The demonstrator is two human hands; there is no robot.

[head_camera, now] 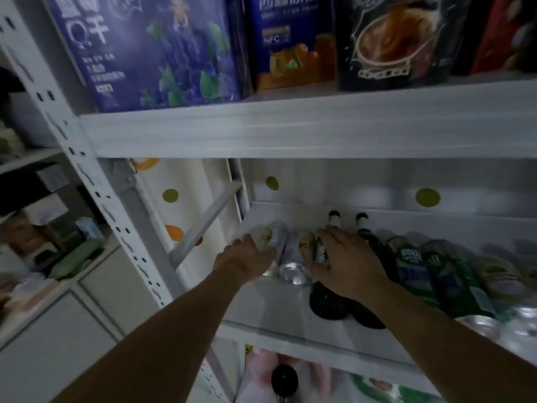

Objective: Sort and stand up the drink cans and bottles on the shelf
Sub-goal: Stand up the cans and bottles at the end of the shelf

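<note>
On the white middle shelf [270, 309] lie several drinks on their sides. My left hand [247, 257] is wrapped over a silver can [276, 237] at the left end. Beside it lies a second silver can [296, 266] with its base towards me. My right hand [345, 263] rests flat on a dark glass bottle [325, 301], fingers spread over it. A second dark bottle [369, 239] lies just right of it. Further right lie several plastic bottles with green-blue labels [412, 266] and silver cans [479, 327] at the front edge.
The upper shelf [290, 129] carries a purple carton [151, 50], an orange juice box [293, 42] and a dark bag [392, 42]. A white perforated upright [96, 196] stands at the left. Below the shelf a dark bottle cap [284, 379] and packets show.
</note>
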